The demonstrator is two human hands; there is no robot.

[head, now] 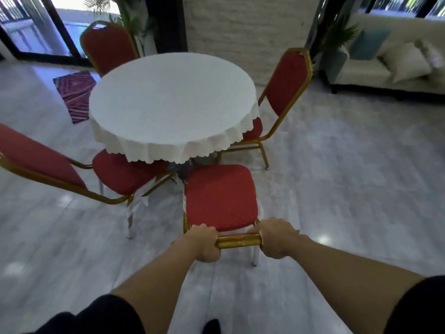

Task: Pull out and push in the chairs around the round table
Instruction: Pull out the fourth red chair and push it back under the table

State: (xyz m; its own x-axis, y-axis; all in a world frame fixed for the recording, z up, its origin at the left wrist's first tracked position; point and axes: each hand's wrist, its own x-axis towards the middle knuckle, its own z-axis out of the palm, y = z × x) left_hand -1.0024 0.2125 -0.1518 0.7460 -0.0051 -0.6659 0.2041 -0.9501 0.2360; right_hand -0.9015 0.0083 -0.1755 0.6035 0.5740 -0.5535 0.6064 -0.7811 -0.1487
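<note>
Seen from above, looking down along two bare forearms. Gripped by both hands: the gold metal top rail (238, 241) of the nearest red-cushioned banquet chair (220, 197), its back seen nearly edge-on. Left hand (203, 242) closed over the rail's left end, fingers (209, 229) curled fully around the tube with no gap showing. Right hand (277, 237) closed likewise over the right end, knuckles up, thumb hidden behind the rail. Nothing else held or touched.

Placed with the whole seat clear of the round table draped in a white scalloped cloth (172, 108), front edge of the cushion just short of the hanging hem. Judged as mid-step on this chair: either at the end of the pull-out or at the start of the push-in; impossible to tell which from one view.

Ranged around the same table: a second red chair with gold frame at the left (120, 174), seat partly beneath the cloth; a third at the right (286, 84), seat tucked under the hem; a fourth at the far side (108, 47), close against the table edge.

Called for next, if pushing in: a straight, level shove toward the table's central pedestal, firm two-handed hold kept, legs slid over the glossy grey marble floor (337, 177), with care near the left chair's front legs, which stood close by.
</note>
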